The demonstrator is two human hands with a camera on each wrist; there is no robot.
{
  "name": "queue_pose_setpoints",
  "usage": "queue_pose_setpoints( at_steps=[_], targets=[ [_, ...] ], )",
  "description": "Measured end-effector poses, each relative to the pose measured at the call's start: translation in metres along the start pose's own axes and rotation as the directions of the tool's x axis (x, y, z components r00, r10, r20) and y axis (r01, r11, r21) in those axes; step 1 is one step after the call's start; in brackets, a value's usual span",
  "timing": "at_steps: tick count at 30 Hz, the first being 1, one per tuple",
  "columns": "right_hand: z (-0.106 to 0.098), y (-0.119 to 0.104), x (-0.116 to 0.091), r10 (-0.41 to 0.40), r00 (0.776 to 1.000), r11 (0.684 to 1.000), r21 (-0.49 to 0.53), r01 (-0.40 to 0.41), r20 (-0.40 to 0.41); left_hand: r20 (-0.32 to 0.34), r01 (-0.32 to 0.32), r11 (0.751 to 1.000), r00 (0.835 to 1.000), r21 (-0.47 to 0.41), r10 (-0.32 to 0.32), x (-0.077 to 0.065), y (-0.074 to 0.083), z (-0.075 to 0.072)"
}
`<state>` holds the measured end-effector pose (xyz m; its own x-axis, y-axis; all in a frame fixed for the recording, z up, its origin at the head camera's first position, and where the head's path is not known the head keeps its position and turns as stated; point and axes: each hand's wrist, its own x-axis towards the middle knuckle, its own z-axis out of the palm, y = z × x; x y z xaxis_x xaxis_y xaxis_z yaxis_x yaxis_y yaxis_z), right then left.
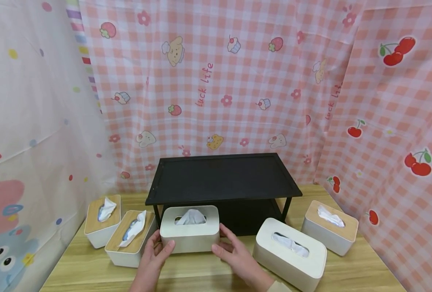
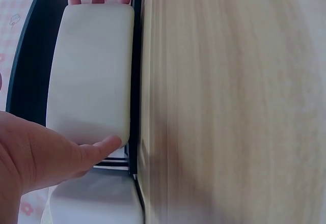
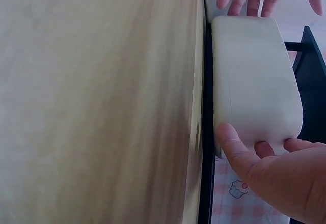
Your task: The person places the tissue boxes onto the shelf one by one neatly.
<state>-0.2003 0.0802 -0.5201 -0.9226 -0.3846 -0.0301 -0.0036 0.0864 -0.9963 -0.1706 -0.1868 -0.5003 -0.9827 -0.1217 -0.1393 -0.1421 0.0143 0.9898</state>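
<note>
The left hand (image 1: 156, 252) and right hand (image 1: 232, 249) grip opposite ends of the white, rounded, plastic-looking tissue box (image 1: 191, 243), where even pressure should prevent tilting against the black, rectangular, metal-looking shelf (image 1: 223, 178).

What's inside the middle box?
White tissue shows at the top of the middle box. The rest of its inside is covered, so what else is in there can't be seen.

Head view: from above, facing 12 o'clock and down, wide over worktop (image 1: 197, 275) and black stand (image 1: 223, 178)
Left wrist: close, facing 3 o'clock along the white tissue box (image 2: 91, 71)
Right wrist: close, facing 9 o'clock
Wrist overlap: that box, from opposite ends
</note>
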Motion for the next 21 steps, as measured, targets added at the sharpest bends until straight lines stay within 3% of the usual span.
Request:
queue_pose_setpoints(
  at_steps=[21],
  targets=[
    [-0.0007,-0.0008,0.0078,0.019,1.0,1.0,-0.002,-0.019,-0.015,-0.008,0.026,0.999,1.0,0.045,-0.026,0.0047,-0.0026,0.0033]
  ],
)
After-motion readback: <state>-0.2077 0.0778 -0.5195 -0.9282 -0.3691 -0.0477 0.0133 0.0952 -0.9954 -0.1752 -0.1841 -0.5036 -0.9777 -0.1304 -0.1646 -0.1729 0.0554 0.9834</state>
